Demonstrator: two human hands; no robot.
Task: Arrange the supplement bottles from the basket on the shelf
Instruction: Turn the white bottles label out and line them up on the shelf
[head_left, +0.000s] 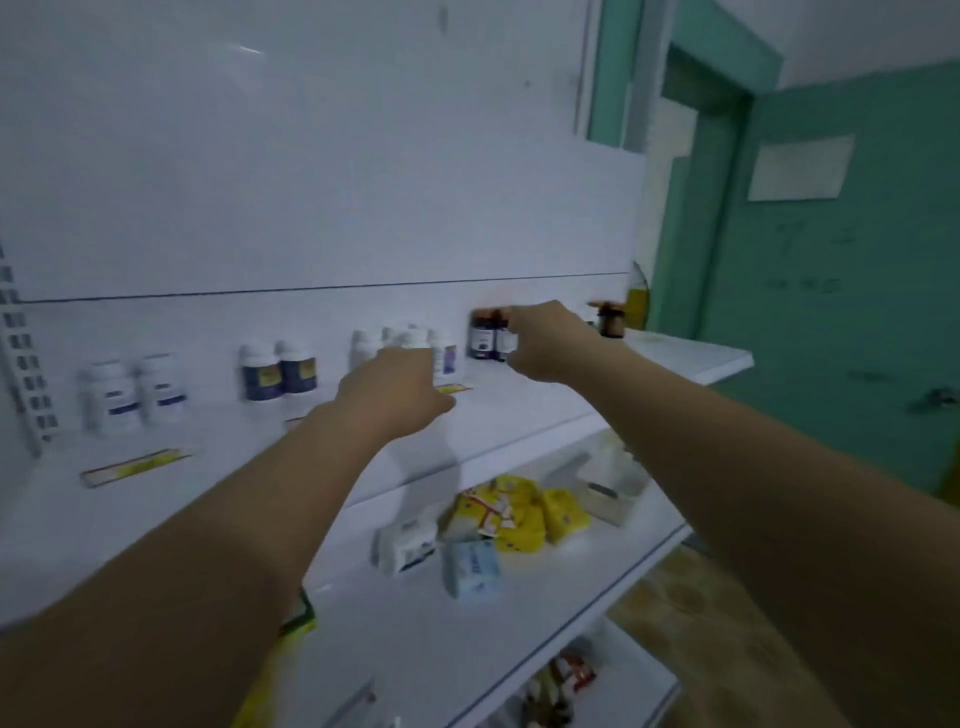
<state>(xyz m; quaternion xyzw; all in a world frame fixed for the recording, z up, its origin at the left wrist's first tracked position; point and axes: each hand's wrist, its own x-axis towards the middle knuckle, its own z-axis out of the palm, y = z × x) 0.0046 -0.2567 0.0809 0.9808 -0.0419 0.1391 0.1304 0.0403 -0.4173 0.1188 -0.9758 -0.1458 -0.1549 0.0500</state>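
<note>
Supplement bottles stand in groups along the white top shelf (519, 415). At the left are two white bottles (132, 395), then two blue-labelled bottles (278, 370), then a cluster of white bottles (410, 345). My left hand (400, 387) is at the front of that white cluster, fingers curled around one bottle. Further right stand two dark bottles with orange caps (488, 335); my right hand (550, 340) grips the right one of them. Another dark bottle (610, 319) stands at the shelf's right end. The frame is blurred. No basket is in view.
A yellow label strip (137, 467) lies on the shelf front. The shelf below (415, 623) holds yellow packets (519, 512) and small white and blue boxes (441, 553). A bottle of yellow liquid (636, 304) stands at the far right. Beyond is a green wall and door (831, 291).
</note>
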